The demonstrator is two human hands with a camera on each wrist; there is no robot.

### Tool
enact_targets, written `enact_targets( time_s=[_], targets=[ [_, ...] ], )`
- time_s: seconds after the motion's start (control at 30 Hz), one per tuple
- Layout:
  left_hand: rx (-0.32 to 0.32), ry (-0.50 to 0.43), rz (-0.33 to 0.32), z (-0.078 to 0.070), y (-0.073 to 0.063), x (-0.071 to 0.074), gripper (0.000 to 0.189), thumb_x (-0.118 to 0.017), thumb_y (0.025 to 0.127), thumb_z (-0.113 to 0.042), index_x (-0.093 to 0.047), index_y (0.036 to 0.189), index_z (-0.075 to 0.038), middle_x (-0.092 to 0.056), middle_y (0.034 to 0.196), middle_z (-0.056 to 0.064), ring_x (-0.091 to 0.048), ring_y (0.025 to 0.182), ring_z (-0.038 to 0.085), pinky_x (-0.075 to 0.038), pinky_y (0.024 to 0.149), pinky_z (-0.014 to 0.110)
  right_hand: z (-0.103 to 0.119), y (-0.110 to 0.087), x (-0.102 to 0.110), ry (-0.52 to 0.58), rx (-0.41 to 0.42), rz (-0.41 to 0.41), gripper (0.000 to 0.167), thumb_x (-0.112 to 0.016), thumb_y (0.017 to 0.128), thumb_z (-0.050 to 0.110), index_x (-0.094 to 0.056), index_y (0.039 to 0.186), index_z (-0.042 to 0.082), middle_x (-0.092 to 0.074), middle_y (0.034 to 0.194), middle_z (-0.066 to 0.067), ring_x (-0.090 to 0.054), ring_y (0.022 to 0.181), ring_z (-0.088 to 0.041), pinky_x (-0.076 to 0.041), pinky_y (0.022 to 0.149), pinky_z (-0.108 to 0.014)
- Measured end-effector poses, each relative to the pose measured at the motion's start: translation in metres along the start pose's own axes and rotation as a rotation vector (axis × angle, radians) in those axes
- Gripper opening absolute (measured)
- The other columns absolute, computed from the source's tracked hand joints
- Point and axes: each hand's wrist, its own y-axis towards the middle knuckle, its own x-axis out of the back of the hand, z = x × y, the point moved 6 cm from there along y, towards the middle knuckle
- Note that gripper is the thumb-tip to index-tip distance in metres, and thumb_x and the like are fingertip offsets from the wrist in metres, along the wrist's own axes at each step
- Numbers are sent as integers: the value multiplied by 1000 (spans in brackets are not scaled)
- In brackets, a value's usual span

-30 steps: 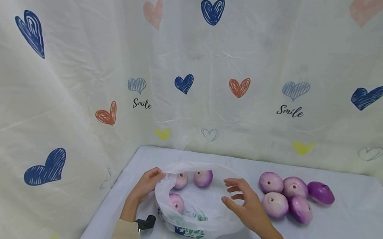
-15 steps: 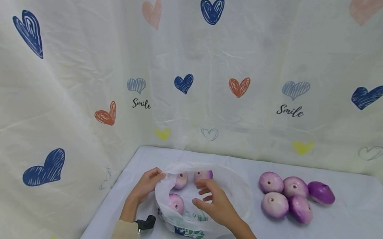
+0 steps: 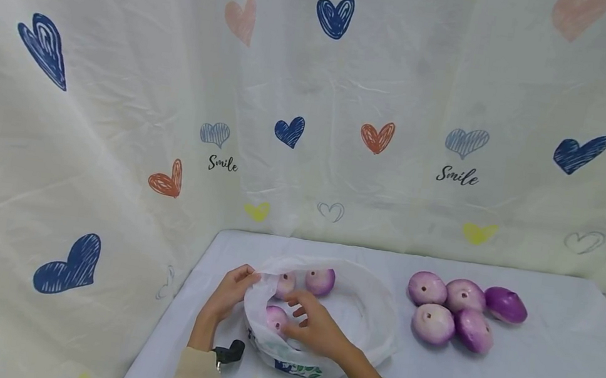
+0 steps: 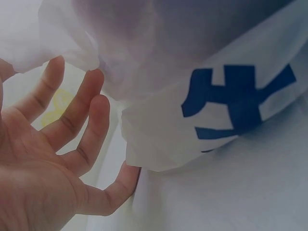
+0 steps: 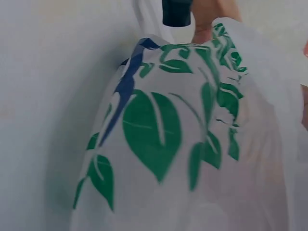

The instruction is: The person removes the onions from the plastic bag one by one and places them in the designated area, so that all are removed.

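Note:
A white plastic bag [image 3: 379, 331] stands with its mouth wide, printed in blue and green on the outside. My left hand [image 3: 229, 296] pinches its rim at the left; in the left wrist view the other fingers lie along the outside. Inside the bag are three red onions: one near the front left [image 3: 274, 319], one behind it [image 3: 285, 284], and one at the back [image 3: 320, 281]. My right hand [image 3: 316, 330] reaches in over the rim, fingers bent and apart, thumb beside the front onion. Whether it touches that onion is hard to tell. In the right wrist view, the bag's leaf-printed side [image 5: 154, 130] hides most of the hand.
Several more red onions [image 3: 465, 294] lie grouped on the white-covered table [image 3: 542, 370], right of the bag. A white curtain [image 3: 417, 89] printed with hearts hangs behind and at the left. Dark wrist cameras sit below both hands.
My right hand has moved left from the bag's right side, across its mouth, to the front onion. The left hand stays at the rim. The onions keep their places.

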Motion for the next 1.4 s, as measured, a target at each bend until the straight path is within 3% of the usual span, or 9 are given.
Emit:
enact_targets(
  time_s=[0.27, 0.63, 1.13, 1.4],
  targets=[
    [-14, 3, 6, 0, -1, 1, 20, -62, 103, -22, -62, 99, -2, -61, 90, 0, -58, 82, 15, -50, 70, 28, -17, 6, -15, 26, -75, 72, 59, -76, 92, 23, -49, 142, 7, -56, 128, -16, -61, 109, -30, -57, 91, -47],
    [-21, -2, 7, 0, 0, 0, 19, -63, 102, -21, -63, 98, -2, -60, 89, 0, -57, 81, 15, -50, 69, 28, -19, 8, -24, 4, -92, 128, 61, -77, 92, 21, -50, 145, 10, -63, 125, -7, -62, 104, -21, -55, 89, -32],
    [-3, 23, -1, -1, -1, 0, 20, -62, 102, -23, -63, 99, -3, -60, 91, 1, -57, 83, 16, -50, 70, 28, -23, 8, -25, -13, -103, 89, 57, -79, 90, 20, -53, 140, 13, -60, 120, -9, -62, 101, -19, -57, 89, -33],
    [-11, 20, 6, 0, -1, 0, 19, -63, 102, -23, -63, 98, -4, -60, 92, 2, -58, 84, 16, -50, 71, 29, -22, 9, -27, -15, -119, 85, 53, -79, 91, 22, -50, 134, 14, -61, 128, -9, -63, 105, -18, -56, 90, -32]
  ],
)
